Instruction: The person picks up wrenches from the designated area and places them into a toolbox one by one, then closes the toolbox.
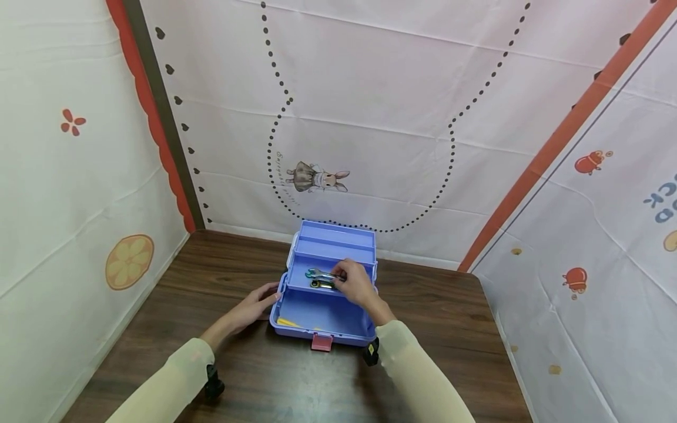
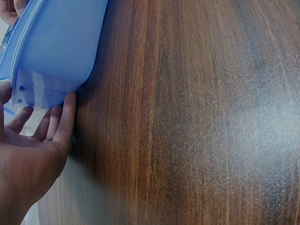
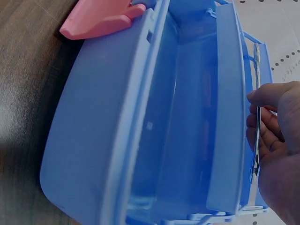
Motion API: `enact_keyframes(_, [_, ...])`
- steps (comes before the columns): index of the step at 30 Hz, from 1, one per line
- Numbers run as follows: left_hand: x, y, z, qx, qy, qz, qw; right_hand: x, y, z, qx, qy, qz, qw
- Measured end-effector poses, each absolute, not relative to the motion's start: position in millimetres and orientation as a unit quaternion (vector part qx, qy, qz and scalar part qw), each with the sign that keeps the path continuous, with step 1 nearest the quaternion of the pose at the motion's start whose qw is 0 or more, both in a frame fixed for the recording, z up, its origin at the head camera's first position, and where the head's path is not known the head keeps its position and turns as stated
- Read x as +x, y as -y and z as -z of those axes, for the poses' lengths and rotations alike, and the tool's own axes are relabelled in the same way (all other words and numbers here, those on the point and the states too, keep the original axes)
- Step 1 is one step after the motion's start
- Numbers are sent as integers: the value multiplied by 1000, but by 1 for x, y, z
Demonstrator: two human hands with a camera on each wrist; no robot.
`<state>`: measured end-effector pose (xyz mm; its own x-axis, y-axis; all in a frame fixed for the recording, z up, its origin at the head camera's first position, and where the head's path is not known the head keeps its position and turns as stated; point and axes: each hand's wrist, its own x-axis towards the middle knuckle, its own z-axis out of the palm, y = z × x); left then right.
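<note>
My right hand [image 1: 355,282] pinches a slim silver metal wrench [image 3: 257,68], likely slick, mid-shank; my relaxed left hand [image 1: 259,304] touches a blue plastic toolbox [image 3: 89,122].

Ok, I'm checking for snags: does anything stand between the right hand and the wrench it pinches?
Nothing visible: the right hand pinches the wrench directly. A second tool sits beside it, nearer the front wall of the blue tray, not between hand and wrench.

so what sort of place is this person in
Probably a small booth set up for recording, though I can't be sure: printed sheets hang around a dark wood-grain table, and black devices, likely cameras, sit at both wrists.
</note>
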<state>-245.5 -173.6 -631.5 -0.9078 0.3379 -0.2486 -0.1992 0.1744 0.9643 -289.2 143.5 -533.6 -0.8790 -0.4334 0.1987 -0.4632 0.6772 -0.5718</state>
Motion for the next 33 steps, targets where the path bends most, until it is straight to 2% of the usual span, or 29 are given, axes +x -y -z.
enact_keyframes(11, [-245,171,631,53,-733,-645,210,-289,-143,547,231,916,-327,25])
enact_keyframes(18, [-246,173,635,41,-734,-646,205,-286,-148,539,238,904,-351,51])
enact_keyframes(33, [-250,175,631,70,-751,-624,202,-265,-216,527,195,873,-434,103])
